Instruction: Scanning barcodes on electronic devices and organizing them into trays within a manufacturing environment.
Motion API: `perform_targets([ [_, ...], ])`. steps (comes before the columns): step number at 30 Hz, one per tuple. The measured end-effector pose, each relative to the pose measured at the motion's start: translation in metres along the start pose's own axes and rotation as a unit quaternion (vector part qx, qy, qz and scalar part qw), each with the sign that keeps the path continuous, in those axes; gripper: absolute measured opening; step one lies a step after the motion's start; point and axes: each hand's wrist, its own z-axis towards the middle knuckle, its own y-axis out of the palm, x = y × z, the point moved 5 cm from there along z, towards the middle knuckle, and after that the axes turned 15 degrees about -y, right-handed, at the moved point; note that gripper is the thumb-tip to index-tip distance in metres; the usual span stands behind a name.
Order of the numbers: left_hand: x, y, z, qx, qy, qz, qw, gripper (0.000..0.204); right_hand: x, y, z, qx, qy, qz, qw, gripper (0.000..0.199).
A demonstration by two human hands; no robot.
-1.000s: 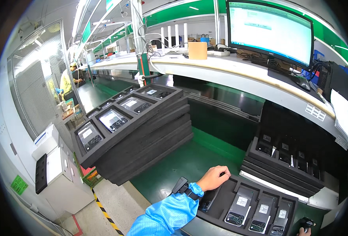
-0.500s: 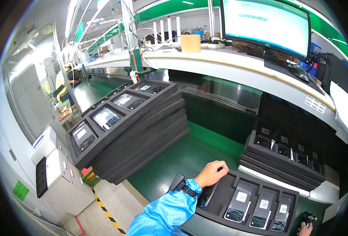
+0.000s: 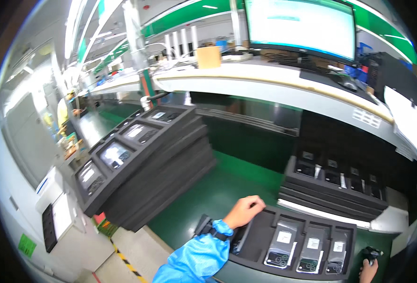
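My left hand [image 3: 244, 211], in a blue sleeve with a black band at the wrist, is closed at the far left corner of a black foam tray [image 3: 307, 215]. Its curled fingers meet the upper end of a dark phone [image 3: 239, 239], tilted at the tray's left end; the grip itself is partly hidden. Three more phones, backs up with white labels, lie in the tray: a left one [image 3: 281, 245], a middle one [image 3: 312, 250] and a right one [image 3: 337, 252]. At the lower right, my right hand [image 3: 368, 271] grips a black handheld scanner [image 3: 371, 254].
A tall stack of foam trays [image 3: 156, 162] with phones stands at the left. Another tray stack [image 3: 331, 193] sits beneath the shelf [image 3: 274, 89], which bears a monitor [image 3: 302, 28], a mouse [image 3: 347, 83] and a tape roll [image 3: 209, 57]. A person [image 3: 63, 111] works far left.
The whole view has shifted a little, so the stacks and monitor appear further left. My right hand and the scanner sit slightly higher; my left hand stays by the tilted phone.
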Motion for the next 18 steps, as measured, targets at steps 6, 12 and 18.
perform_targets([
  [6,0.011,-0.007,-0.006,0.021,-0.03,-0.021,0.999,0.016,-0.006,0.006,0.005,0.047,-0.001,-0.023,0.999,0.051],
  [12,0.011,-0.007,0.005,0.021,-0.022,-0.041,0.999,0.016,-0.043,-0.002,0.001,0.116,-0.016,-0.087,0.989,0.073],
  [18,0.007,-0.001,-0.001,0.007,-0.046,0.032,0.998,0.021,0.022,-0.064,0.019,0.359,-0.313,-0.19,0.859,0.031],
])
